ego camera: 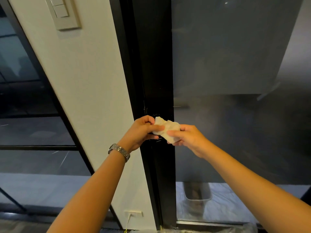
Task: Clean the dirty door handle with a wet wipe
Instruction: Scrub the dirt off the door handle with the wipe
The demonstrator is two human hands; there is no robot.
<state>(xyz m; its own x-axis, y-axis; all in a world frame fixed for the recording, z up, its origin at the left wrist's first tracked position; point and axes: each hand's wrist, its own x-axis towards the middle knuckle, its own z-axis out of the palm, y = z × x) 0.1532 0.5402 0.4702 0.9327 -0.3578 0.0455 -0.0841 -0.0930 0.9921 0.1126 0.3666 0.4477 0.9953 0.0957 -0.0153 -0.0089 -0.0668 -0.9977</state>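
A crumpled white wet wipe (168, 130) is held between both hands in front of the black door frame (156, 73). My left hand (143, 132), with a metal watch on its wrist, pinches the wipe's left edge. My right hand (186, 137) grips its right side from below. The door handle (155, 137) is dark and mostly hidden behind my left hand and the wipe; only a short dark piece shows under the fingers. A round lock part (156, 115) shows just above the wipe.
A frosted glass door panel (235, 81) fills the right. A white wall strip (87, 81) with a light switch (63, 12) stands on the left, with a socket (133, 213) near the floor. A grey bin (196, 194) shows behind the glass.
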